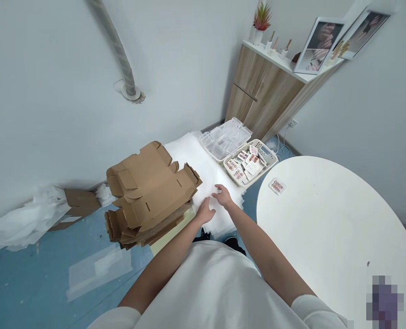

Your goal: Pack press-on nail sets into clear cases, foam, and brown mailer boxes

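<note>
Both of my hands are over a stack of thin white sheets in the middle of the view. My left hand has its fingers stretched forward and thumb apart, with nothing seen in it. A short way to its right, my right hand points inward with thumb and fingers spread, also holding nothing visible. Whether the fingertips touch the top sheet, I cannot tell. Flattened brown cardboard boxes are piled just left of my left hand. Beyond my right hand stands a white basket filled with small packs of press-on nails.
A second container holds clear plastic cases behind the sheets. On the right is a round white table bearing one nail pack. A wooden cabinet stands at the back. White wrapping and cardboard lie along the left wall.
</note>
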Demonstrator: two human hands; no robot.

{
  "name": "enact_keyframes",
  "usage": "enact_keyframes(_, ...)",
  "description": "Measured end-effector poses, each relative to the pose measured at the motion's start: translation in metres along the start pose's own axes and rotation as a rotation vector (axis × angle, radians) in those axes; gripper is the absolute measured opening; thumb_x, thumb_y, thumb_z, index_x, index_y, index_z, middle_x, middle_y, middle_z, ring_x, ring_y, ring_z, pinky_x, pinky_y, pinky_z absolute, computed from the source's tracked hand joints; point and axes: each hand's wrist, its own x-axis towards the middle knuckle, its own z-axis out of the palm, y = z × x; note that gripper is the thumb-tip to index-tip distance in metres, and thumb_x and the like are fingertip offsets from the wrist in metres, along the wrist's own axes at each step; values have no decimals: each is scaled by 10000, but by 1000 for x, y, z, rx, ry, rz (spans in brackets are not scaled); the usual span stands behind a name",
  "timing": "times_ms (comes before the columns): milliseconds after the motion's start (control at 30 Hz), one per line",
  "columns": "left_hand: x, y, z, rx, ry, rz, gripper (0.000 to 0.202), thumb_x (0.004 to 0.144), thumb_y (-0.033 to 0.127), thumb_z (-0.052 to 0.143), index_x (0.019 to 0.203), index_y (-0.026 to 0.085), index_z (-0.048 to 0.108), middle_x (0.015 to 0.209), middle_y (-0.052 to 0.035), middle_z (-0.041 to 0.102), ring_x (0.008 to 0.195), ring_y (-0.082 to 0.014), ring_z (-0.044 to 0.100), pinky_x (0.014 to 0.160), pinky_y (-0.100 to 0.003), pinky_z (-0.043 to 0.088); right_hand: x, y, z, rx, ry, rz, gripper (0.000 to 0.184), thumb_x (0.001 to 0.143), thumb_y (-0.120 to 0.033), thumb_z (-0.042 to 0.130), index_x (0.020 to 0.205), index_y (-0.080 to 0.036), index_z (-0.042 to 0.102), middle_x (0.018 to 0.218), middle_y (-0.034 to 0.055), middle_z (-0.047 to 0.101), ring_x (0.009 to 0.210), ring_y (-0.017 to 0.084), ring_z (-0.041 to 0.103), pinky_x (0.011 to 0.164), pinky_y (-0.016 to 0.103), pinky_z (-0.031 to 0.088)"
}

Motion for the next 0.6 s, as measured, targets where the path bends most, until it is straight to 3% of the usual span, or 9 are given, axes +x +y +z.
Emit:
enact_keyframes(100,0,1,0,-41,-45,13,641,671,168,544,1278,138,338,1358,-124,351,1247,-247,325,1023,-356,257,4,-5,-1,-105,39,8,305,620,-284,576,917,-227,541,838,-2,543,722,132,515,706,307,417)
enact_keyframes(200,0,4,2,-119,-89,-7,645,679,161,546,1285,144,325,1324,-137,395,1179,-246,419,951,-350,348,6,-8,-2,-158,89,-10,259,654,-249,515,912,-236,498,704,-40,510,621,118,490,655,294,411)
enact_keyframes(333,-4,13,8,-228,-71,9,573,700,171,546,1245,160,368,1271,-136,445,1040,-210,532,856,-324,420,1,-9,-9,-130,124,-170,302,696,-171,390,986,-226,449,800,-8,532,589,119,495,584,272,411)
enact_keyframes(500,-9,23,17,-222,-3,82,416,727,195,522,1137,175,455,1198,-104,485,823,-139,588,808,-311,444,-20,-8,-35,-310,280,-365,374,702,-78,293,984,-197,508,986,68,556,861,182,533,718,321,423)
enact_keyframes(600,-10,28,25,-140,92,128,396,713,197,532,1102,169,465,1170,-108,460,824,-140,572,814,-320,444,-40,0,-58,-345,307,-397,391,711,-63,278,963,-200,544,991,63,575,907,185,534,766,328,426)
